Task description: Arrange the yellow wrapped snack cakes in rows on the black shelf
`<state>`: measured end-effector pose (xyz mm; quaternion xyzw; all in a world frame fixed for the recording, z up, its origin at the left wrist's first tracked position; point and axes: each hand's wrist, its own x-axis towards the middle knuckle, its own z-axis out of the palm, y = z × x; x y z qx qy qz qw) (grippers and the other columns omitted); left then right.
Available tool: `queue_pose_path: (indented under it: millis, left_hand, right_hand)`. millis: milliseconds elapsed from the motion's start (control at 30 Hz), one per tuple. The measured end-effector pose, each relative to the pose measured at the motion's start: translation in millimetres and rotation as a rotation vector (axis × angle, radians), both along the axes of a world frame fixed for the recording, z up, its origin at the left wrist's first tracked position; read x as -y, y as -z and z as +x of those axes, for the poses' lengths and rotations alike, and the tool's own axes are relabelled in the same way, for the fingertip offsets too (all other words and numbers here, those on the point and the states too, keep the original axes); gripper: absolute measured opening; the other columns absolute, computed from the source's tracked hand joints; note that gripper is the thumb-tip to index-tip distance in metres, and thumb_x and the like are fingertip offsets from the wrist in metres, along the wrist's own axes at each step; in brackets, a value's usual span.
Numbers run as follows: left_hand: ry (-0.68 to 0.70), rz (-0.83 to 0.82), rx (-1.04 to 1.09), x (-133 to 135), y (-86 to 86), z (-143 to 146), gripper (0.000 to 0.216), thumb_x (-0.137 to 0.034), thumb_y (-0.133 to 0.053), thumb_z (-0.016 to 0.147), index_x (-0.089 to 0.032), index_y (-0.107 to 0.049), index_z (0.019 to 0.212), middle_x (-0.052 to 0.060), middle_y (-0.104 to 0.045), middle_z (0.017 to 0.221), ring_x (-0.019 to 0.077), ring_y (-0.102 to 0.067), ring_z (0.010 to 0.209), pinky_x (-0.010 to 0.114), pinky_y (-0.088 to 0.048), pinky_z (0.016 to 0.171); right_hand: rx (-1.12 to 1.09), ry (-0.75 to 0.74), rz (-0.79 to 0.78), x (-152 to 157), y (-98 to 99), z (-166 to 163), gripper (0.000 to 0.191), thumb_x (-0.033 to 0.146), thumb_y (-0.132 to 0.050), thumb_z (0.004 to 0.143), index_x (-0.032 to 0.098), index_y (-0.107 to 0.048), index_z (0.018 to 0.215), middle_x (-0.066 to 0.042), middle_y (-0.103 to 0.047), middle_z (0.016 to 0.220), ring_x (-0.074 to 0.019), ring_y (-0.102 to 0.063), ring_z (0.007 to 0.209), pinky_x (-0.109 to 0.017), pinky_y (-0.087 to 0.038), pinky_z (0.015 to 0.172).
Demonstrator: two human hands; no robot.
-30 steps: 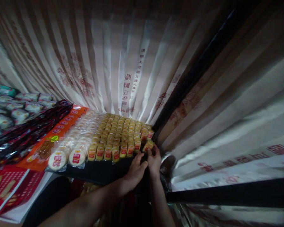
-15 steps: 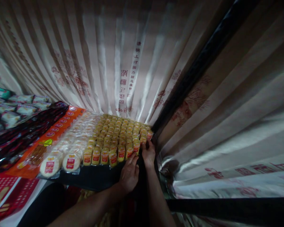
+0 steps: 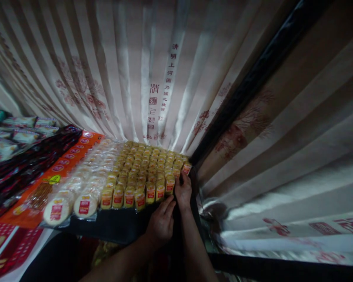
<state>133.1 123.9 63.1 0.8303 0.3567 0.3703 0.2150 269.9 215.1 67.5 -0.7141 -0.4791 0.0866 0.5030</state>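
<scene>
Small yellow-wrapped snack packs [image 3: 140, 197] with red labels stand in several tight rows on a dark shelf surface [image 3: 111, 225]. My left hand [image 3: 160, 222] is in front of the rows near their right end, palm down. Its fingers stretch forward just below the front packs, and nothing shows in them. My right hand [image 3: 183, 192] reaches along the right end of the rows. Its thumb and forefinger are apart with a dark gap between them, the fingertips close to a pack [image 3: 186, 168] at the corner. Whether they touch it is hard to tell in the dim light.
Left of the yellow packs lie round white cakes in clear wrap [image 3: 84, 206], an orange bag [image 3: 32, 205], dark shiny packets [image 3: 29, 160] and white packets [image 3: 25, 135]. A pleated printed curtain [image 3: 129, 78] hangs behind, and a dark post [image 3: 238, 102] slants up on the right.
My left hand has drawn slightly down from the front packs. The right thumb and forefinger have parted from the pack they were against. The view has shifted a little.
</scene>
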Motion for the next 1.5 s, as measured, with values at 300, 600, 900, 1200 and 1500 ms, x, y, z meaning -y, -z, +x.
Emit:
queue_pose_path:
  millis: [300, 600, 900, 1200, 1500]
  left_hand:
    - [-0.01, -0.096, -0.095, 0.9, -6.7, 0.5, 0.049, -0.009, -0.036, 0.079, -0.004, -0.049, 0.126, 0.02, -0.045, 0.136, 0.0254, -0.04, 0.129, 0.041, -0.038, 0.107]
    - [-0.01, -0.158, -0.1, 0.9, -9.7, 0.8, 0.049, -0.009, -0.038, 0.077, -0.005, -0.052, 0.124, 0.019, -0.045, 0.137, 0.0253, -0.04, 0.129, 0.04, -0.037, 0.107]
    - [-0.004, -0.155, -0.129, 1.0, -13.9, 1.7, 0.047, -0.008, -0.036, 0.077, -0.004, -0.054, 0.121, 0.02, -0.047, 0.135, 0.0261, -0.043, 0.127, 0.041, -0.038, 0.106]
    - [0.013, -0.158, -0.146, 0.7, -16.9, 0.3, 0.048, -0.009, -0.038, 0.075, -0.004, -0.055, 0.119, 0.02, -0.046, 0.136, 0.0261, -0.042, 0.128, 0.041, -0.038, 0.106]
    - [0.02, -0.149, -0.159, 1.4, -15.6, 0.3, 0.047, -0.007, -0.04, 0.073, -0.007, -0.055, 0.117, 0.018, -0.046, 0.136, 0.0273, -0.044, 0.126, 0.041, -0.039, 0.105]
  right_hand:
    - [-0.024, -0.115, -0.047, -2.8, -3.1, 0.9, 0.051, 0.037, -0.045, 0.078, 0.016, -0.054, 0.123, -0.011, -0.058, 0.123, -0.0242, -0.049, 0.116, -0.043, -0.036, 0.101]
    - [0.005, -0.101, -0.037, -7.2, -7.2, 0.3, 0.061, 0.042, -0.041, 0.081, 0.01, -0.044, 0.132, -0.015, -0.049, 0.133, -0.0242, -0.039, 0.126, -0.043, -0.029, 0.107]
    - [0.077, -0.095, -0.029, -11.3, 1.4, 5.7, 0.049, 0.039, -0.042, 0.081, 0.019, -0.054, 0.123, -0.011, -0.055, 0.126, -0.0249, -0.043, 0.122, -0.047, -0.031, 0.104]
    - [-0.036, -0.055, 0.041, -7.8, -3.8, 0.6, 0.048, 0.04, -0.047, 0.08, 0.017, -0.056, 0.122, -0.011, -0.058, 0.123, -0.0226, -0.051, 0.115, -0.041, -0.036, 0.102]
    - [-0.12, -0.01, -0.025, 8.5, -2.0, 3.0, 0.054, 0.041, -0.047, 0.078, 0.012, -0.054, 0.124, -0.015, -0.059, 0.122, -0.0244, -0.053, 0.114, -0.042, -0.037, 0.1]
